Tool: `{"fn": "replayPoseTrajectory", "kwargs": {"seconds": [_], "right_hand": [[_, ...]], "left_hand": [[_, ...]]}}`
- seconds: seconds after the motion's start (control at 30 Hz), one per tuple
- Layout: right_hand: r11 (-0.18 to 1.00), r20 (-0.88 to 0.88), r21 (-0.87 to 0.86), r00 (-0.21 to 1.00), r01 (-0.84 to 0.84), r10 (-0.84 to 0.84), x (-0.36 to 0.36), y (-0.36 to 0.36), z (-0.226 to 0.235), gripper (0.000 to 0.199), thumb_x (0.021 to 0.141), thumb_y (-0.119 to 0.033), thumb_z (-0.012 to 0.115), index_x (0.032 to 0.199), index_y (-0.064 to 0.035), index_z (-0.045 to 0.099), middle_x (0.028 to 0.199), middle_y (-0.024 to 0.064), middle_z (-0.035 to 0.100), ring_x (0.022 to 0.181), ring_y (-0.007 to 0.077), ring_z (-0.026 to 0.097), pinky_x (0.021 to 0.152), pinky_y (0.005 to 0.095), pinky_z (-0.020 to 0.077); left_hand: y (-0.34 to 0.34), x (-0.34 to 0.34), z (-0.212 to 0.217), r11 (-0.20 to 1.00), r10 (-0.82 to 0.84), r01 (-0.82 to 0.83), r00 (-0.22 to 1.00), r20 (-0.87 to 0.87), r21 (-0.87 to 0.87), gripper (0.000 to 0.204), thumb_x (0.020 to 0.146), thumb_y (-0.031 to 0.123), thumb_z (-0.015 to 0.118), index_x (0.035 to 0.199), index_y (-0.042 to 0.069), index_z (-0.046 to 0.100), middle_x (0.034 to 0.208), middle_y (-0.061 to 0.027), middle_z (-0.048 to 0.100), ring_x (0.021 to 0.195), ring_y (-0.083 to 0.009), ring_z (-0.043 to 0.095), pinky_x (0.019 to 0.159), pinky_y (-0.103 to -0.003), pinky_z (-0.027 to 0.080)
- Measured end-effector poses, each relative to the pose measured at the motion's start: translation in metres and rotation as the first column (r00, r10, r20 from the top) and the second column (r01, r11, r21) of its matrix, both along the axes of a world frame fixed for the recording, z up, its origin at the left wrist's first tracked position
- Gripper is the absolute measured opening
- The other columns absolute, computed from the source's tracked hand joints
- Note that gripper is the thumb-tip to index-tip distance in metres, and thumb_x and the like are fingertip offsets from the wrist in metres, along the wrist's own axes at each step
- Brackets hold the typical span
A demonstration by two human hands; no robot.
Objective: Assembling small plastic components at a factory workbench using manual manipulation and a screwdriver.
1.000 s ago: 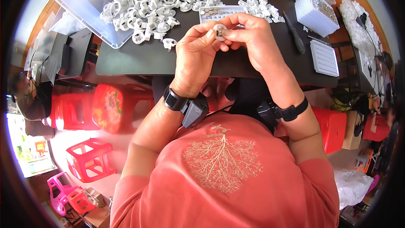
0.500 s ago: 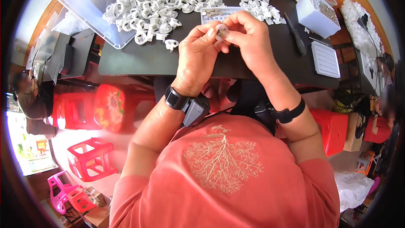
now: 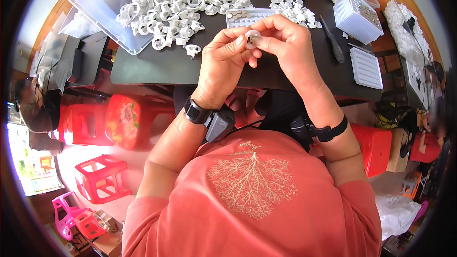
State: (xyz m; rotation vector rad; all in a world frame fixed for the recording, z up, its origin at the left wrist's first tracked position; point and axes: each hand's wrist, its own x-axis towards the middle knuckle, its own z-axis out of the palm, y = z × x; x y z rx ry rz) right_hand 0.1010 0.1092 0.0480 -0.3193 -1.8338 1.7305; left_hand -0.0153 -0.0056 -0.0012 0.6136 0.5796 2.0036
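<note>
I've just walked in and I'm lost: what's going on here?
A person's left hand and right hand together hold a small, round, whitish part over a flat, black table. Beyond them, toward the left, lies a heap of pale grey, ring-shaped plastic parts; one similar part lies apart. A pale, rectangular tray is partly hidden behind the right hand.

A small, round, whitish piece [image 3: 253, 34] with a dark spot is pinched, partly covered, between the left hand [image 3: 224, 53] and right hand [image 3: 287, 42].
</note>
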Motion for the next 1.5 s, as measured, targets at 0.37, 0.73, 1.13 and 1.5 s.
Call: {"fn": "replayPoseTrajectory", "kwargs": {"seconds": [0.37,0.73,1.13,1.5], "right_hand": [[0.959,-0.123,0.262,0.99,0.106,-0.076,0.002,-0.003,-0.007,0.008,0.086,0.004,0.07,0.094,0.0033,0.067,0.088,0.0053,0.066,0.064,0.0106,0.064,0.061,0.0253,0.0524],[0.844,-0.183,0.527,0.983,0.099,0.0,0.011,0.003,-0.005,0.007,0.087,0.007,0.068,0.089,0.0016,0.064,0.088,0.0064,0.066,0.075,0.0124,0.065,0.064,0.0258,0.0511],[0.66,-0.243,0.717,0.968,0.224,-0.064,0.007,-0.005,-0.014,0.012,0.089,0.003,0.068,0.096,-0.0004,0.058,0.092,0.0123,0.065,0.075,0.0224,0.065,0.067,0.0293,0.0532],[0.657,-0.276,0.71,0.959,0.251,-0.068,0.003,-0.005,-0.018,0.013,0.089,0.004,0.068,0.097,0.0005,0.059,0.093,0.0134,0.066,0.077,0.0201,0.065,0.068,0.0285,0.054]], "left_hand": [[0.001,0.003,0.0,0.999,0.038,-0.039,0.998,-0.04,-0.022,0.021,0.095,0.013,0.068,0.108,-0.003,0.065,0.099,-0.013,0.069,0.082,-0.0217,0.067,0.066,-0.033,0.055],[-0.004,0.008,0.009,0.995,0.06,-0.064,0.997,-0.048,-0.083,0.022,0.087,-0.001,0.074,0.106,-0.006,0.066,0.092,-0.014,0.07,0.074,-0.0191,0.068,0.056,-0.029,0.056],[-0.006,0.017,0.01,0.962,0.218,-0.243,0.959,-0.183,-0.128,0.019,0.082,-0.003,0.078,0.098,-0.003,0.068,0.088,-0.0086,0.072,0.066,-0.0097,0.064,0.056,-0.022,0.053],[-0.003,0.017,0.009,0.97,0.185,-0.213,0.959,-0.215,-0.115,0.027,0.084,0.0,0.078,0.109,-0.002,0.068,0.095,-0.0071,0.07,0.079,-0.0084,0.064,0.059,-0.023,0.055]]}}
